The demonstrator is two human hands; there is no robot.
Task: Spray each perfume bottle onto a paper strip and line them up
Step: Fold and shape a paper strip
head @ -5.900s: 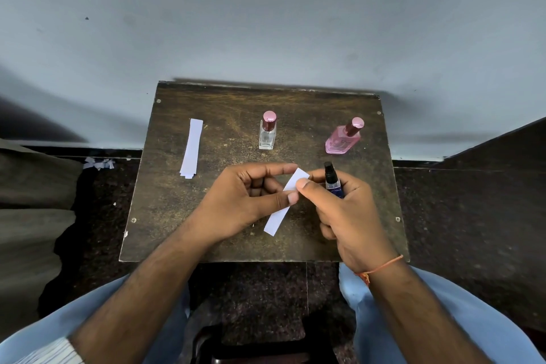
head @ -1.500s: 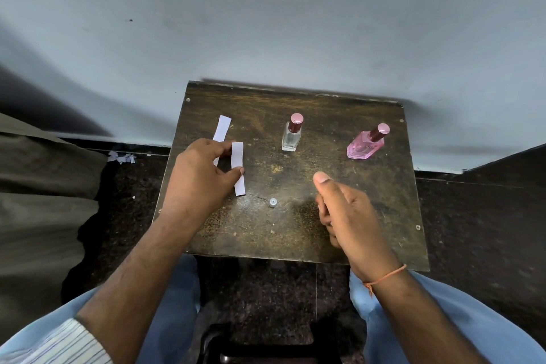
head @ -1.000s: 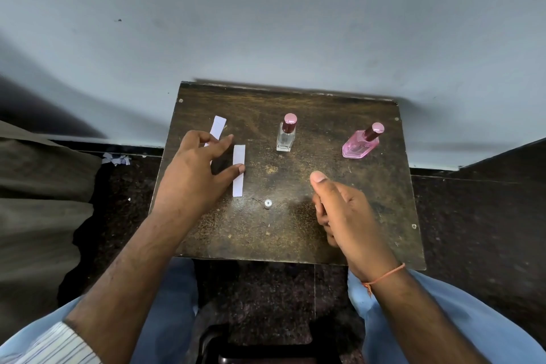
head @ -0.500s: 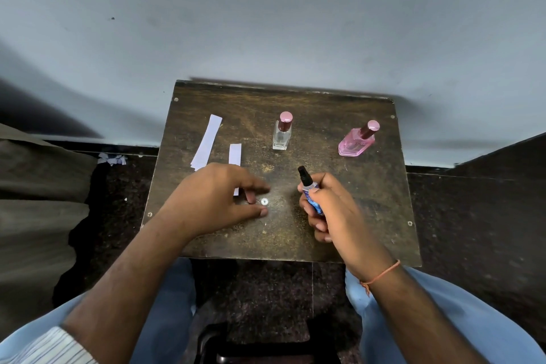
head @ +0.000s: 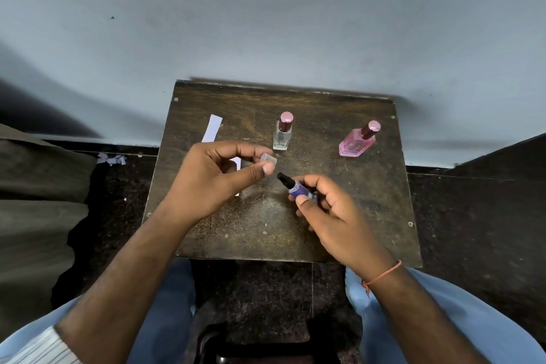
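Left hand (head: 218, 177) pinches a clear cap (head: 269, 158); right hand (head: 331, 210) grips the small blue bottle (head: 300, 190) above mid-bench (head: 266, 224). Light, slick glass: hold its body.

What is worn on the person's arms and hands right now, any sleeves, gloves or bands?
Both hands are bare, no gloves or rings visible. The right hand has a thin orange thread bracelet at the wrist. The left hand has a bare forearm; a white striped sleeve cuff shows near the elbow.
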